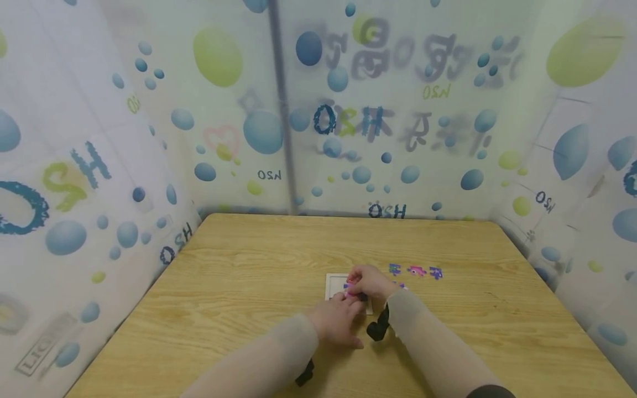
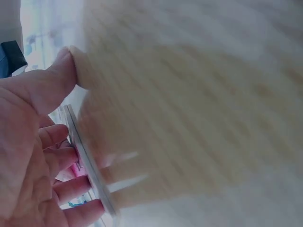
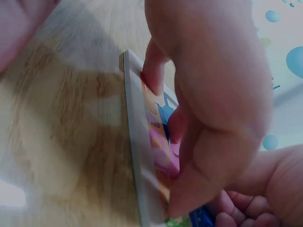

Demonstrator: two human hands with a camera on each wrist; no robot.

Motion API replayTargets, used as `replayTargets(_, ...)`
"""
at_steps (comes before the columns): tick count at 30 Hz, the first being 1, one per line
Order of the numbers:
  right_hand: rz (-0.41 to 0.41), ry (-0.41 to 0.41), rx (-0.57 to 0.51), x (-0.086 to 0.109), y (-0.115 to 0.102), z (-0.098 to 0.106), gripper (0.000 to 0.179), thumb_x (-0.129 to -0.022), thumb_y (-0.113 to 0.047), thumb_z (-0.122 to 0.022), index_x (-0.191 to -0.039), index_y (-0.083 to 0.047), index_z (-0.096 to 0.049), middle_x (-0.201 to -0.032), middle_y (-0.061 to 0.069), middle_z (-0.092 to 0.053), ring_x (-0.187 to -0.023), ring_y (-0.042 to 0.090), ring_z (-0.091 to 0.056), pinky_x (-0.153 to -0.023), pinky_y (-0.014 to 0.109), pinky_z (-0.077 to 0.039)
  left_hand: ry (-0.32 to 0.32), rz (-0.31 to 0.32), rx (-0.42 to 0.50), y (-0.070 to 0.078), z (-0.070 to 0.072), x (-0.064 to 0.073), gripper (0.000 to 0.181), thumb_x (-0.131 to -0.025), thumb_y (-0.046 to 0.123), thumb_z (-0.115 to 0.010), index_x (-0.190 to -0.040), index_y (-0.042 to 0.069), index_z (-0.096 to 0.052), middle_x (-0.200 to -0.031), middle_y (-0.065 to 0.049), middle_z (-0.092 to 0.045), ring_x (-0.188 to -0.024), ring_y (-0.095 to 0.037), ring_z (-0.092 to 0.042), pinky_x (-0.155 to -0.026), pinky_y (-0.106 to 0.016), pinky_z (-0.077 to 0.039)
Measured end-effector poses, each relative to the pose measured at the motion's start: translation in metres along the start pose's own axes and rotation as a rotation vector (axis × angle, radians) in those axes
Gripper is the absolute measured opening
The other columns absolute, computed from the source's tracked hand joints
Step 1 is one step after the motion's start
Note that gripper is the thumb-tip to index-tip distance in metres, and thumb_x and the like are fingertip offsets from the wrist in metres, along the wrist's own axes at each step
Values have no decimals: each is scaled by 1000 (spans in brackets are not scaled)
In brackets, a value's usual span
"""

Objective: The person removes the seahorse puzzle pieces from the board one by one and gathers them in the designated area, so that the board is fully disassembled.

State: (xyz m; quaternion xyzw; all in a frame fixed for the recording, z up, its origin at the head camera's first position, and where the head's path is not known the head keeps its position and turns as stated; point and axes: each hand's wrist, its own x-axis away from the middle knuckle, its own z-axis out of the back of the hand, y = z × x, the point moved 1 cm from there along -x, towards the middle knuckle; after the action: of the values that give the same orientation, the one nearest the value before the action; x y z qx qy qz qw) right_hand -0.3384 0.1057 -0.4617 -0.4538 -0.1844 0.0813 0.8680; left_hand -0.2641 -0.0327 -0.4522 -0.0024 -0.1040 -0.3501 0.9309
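Observation:
A small white-framed puzzle tray (image 1: 336, 275) lies on the table with the two hands over it. The right hand (image 1: 372, 282) reaches in from the right and pinches a pink and purple puzzle piece (image 1: 348, 288) over the tray with thumb and finger. The left hand (image 1: 334, 320) rests its fingers (image 2: 71, 189) on the tray's near side, the thumb held apart. In the right wrist view, a pink piece (image 3: 163, 147) shows inside the raised tray rim (image 3: 134, 127), among orange, blue and green parts. Fingers hide much of the tray.
Behind and right of the tray lie loose puzzle pieces: a blue one (image 1: 395, 269), a pink one (image 1: 416, 271) and a blue-purple one (image 1: 436, 273). Another piece is partly hidden by the right wrist. Patterned curtains (image 1: 338, 188) stand around the wooden table (image 1: 239, 260).

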Motion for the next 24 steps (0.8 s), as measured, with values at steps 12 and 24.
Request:
replayTargets(12,-17,28,-141,-1,7,2,15,-88,-5,-66,-103,-6,-64,-91,8,-61,-83,22,-56,-78,33,-46,12,-15,1,-2,-3,4,72,-80,65,-63,-133,18,-50,-145,2,-45,-123,-19,-43,-100,-31,-45)
replayTargets(24,5,80,-307,6,16,23,28,-90,-8,-66,-115,2,-60,-95,10,-62,-84,20,-59,-81,33,-51,-7,7,18,1,1,5,75,-80,65,-63,-138,20,-48,-150,3,-40,-123,-18,-43,-95,-30,-48)
